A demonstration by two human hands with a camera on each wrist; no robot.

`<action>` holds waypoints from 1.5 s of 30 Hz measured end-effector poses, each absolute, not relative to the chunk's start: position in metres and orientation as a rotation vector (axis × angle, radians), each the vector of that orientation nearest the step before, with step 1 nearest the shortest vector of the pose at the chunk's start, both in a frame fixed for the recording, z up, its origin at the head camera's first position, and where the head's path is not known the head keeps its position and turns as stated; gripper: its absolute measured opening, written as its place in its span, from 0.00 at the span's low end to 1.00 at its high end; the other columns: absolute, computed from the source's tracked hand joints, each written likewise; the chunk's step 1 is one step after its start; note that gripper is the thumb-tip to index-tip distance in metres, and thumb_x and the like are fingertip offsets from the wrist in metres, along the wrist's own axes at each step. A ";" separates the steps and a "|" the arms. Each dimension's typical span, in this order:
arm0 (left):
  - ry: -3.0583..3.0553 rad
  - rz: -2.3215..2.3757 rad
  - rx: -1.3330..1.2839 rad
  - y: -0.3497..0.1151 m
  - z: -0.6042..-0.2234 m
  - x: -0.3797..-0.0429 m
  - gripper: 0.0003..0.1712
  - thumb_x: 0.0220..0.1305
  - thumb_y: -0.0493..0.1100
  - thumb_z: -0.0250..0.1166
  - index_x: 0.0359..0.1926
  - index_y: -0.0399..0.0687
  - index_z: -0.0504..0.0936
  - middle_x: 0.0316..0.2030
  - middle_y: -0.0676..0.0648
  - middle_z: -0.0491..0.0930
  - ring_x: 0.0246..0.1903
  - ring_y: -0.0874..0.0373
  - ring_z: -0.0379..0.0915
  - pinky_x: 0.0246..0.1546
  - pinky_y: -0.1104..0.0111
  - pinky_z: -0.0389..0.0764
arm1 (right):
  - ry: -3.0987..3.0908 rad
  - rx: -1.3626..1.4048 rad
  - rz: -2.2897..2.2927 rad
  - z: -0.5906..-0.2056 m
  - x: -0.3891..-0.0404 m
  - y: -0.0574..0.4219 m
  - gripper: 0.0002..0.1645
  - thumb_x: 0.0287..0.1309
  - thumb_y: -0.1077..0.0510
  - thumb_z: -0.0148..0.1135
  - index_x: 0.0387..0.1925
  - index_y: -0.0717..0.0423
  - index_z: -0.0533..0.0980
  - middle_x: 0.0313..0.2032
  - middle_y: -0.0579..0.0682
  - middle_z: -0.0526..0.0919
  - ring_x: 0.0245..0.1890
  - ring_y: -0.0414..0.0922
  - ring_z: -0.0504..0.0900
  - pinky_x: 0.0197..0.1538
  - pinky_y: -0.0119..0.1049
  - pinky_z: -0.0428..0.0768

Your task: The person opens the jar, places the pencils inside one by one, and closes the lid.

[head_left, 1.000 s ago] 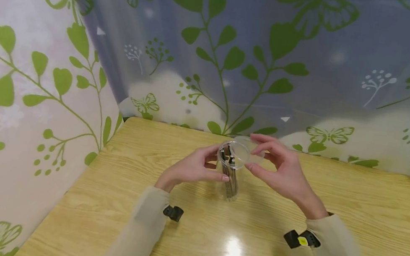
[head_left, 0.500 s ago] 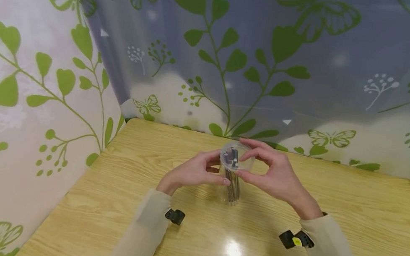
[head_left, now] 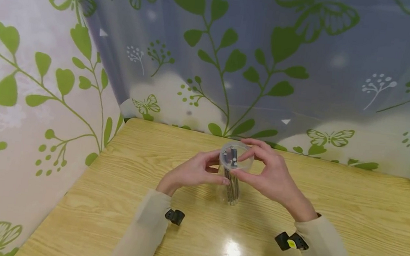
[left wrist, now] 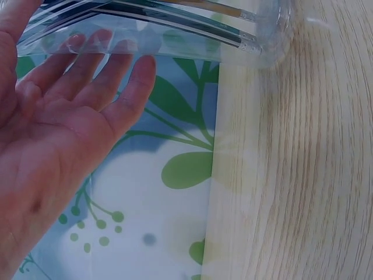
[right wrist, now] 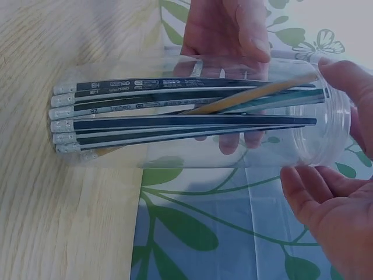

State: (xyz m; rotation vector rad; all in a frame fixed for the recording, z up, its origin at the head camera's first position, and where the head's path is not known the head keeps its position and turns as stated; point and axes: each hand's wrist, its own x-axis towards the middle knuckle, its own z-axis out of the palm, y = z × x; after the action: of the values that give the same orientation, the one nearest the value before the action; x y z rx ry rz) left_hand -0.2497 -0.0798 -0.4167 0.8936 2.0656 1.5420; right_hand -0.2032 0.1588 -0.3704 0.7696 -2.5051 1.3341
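Note:
A clear plastic jar stands upright over the wooden table, holding several pencils, most of them dark with white eraser ends at the bottom. My left hand grips its upper side, thumb on the near face and fingers behind. Over the mouth sits a round translucent lid. The thumb and fingers of my right hand pinch the lid's rim. In the right wrist view, these fingertips lie around the jar's top end. Whether the lid is fully seated cannot be told.
The pale wooden table extends around the jar on every side. Behind it hangs a blue and white curtain printed with green leaves and butterflies. A similar light patterned wall covering borders the table on the left.
A second ago the right hand held the lid tilted at the jar's right side. It moved left and laid the lid over the mouth. Since then, the right wrist has shifted slightly left.

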 end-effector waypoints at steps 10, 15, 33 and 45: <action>2.036 1.580 0.896 -0.079 -0.416 -0.247 0.42 0.65 0.37 0.71 0.76 0.56 0.65 0.68 0.49 0.74 0.69 0.51 0.71 0.67 0.55 0.77 | -2.558 0.653 1.264 -0.372 -0.203 0.151 0.25 0.47 0.53 0.83 0.42 0.51 0.77 0.55 0.52 0.79 0.57 0.52 0.79 0.54 0.49 0.83; 2.021 1.592 0.898 -0.078 -0.416 -0.246 0.42 0.65 0.38 0.70 0.76 0.58 0.64 0.68 0.49 0.74 0.69 0.51 0.71 0.61 0.62 0.82 | -2.532 0.648 1.180 -0.373 -0.204 0.145 0.28 0.46 0.52 0.84 0.40 0.55 0.73 0.45 0.53 0.73 0.46 0.51 0.75 0.49 0.43 0.78; 2.080 1.562 0.902 -0.078 -0.418 -0.249 0.44 0.64 0.39 0.72 0.77 0.59 0.63 0.72 0.53 0.70 0.72 0.52 0.67 0.72 0.52 0.71 | -2.547 0.749 1.290 -0.373 -0.206 0.160 0.26 0.55 0.54 0.78 0.53 0.54 0.77 0.58 0.51 0.81 0.57 0.50 0.81 0.52 0.49 0.86; 2.054 1.577 0.898 -0.079 -0.418 -0.246 0.43 0.65 0.40 0.71 0.76 0.63 0.64 0.72 0.54 0.70 0.71 0.54 0.68 0.66 0.58 0.78 | -2.559 0.699 1.127 -0.370 -0.205 0.150 0.31 0.49 0.48 0.81 0.49 0.54 0.75 0.45 0.53 0.75 0.43 0.47 0.76 0.44 0.42 0.83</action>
State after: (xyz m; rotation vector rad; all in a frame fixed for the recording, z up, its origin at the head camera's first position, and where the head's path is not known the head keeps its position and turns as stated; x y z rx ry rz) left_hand -0.2463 -0.0789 -0.4181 0.8977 2.0539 1.5775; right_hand -0.2049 0.1502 -0.3703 0.6988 -2.5586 1.1271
